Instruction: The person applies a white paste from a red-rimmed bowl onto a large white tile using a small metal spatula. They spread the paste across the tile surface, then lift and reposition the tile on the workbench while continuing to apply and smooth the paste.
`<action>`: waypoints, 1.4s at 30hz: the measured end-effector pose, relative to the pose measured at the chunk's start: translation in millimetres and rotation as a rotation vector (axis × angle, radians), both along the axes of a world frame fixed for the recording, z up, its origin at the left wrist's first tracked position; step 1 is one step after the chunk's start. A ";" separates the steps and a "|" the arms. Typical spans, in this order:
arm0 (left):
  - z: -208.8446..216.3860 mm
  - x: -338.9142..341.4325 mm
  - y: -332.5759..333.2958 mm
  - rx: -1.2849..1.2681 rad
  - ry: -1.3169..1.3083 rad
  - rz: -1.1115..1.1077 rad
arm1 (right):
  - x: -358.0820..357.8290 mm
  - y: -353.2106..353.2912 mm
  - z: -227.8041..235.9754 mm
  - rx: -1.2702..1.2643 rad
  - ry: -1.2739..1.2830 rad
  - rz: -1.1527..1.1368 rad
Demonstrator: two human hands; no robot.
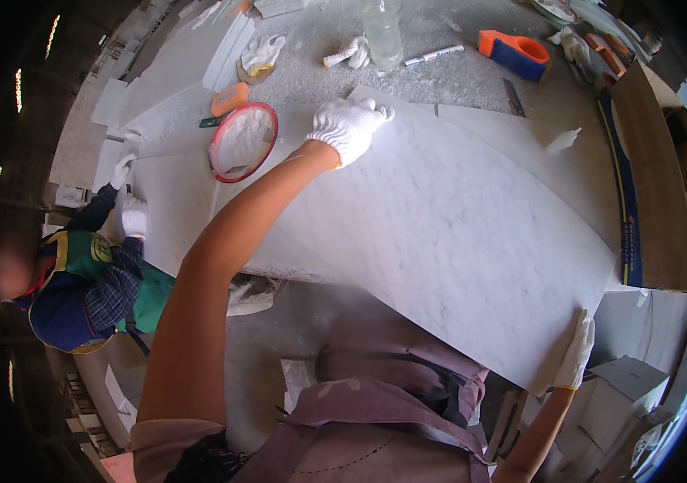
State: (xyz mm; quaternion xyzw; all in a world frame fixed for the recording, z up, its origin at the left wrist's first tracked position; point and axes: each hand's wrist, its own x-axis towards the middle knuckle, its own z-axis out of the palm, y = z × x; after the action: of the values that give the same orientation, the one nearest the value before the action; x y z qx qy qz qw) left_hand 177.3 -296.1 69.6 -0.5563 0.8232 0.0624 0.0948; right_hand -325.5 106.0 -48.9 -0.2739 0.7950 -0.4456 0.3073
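Note:
A large white marble slab (472,233) with grey veins lies slanted across the worktable, its near right part reaching past the front edge. My left hand (347,129), in a white knit glove, is closed at the slab's far left corner, fingers curled by the edge. At the near right end, my right hand (577,350), gloved too, grips the short edge with its fingers along the side; its thumb is hidden. Another pale slab (520,137) lies partly beneath, beyond the first. A red-rimmed round basin (271,121) with whitish contents stands left of my left hand.
At the left, a co-worker (94,282) in white gloves touches another slab (170,197). Stacked slabs (191,80), an orange block (229,98), loose gloves (263,55), a bottle (382,32), a marker (434,55) and a tape dispenser (514,58) lie beyond. A cardboard box (649,161) stands right.

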 end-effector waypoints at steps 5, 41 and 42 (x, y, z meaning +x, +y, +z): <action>8.5 -10.4 9.1 0.041 0.310 0.372 | -6.7 -0.1 -7.6 0.033 0.040 0.012; -25.6 -43.4 259.8 1.325 1.367 0.366 | 197.8 -55.5 120.7 -0.178 0.396 0.994; -25.7 -46.1 261.1 1.262 1.382 0.366 | 197.4 -56.3 119.3 -0.259 0.403 0.958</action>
State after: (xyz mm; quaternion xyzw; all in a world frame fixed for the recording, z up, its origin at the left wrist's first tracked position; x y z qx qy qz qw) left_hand 131.2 -35.0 43.8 -0.3626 0.4117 0.8241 -0.1412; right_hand -128.1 49.6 70.4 -0.7219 0.5626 -0.2885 0.2813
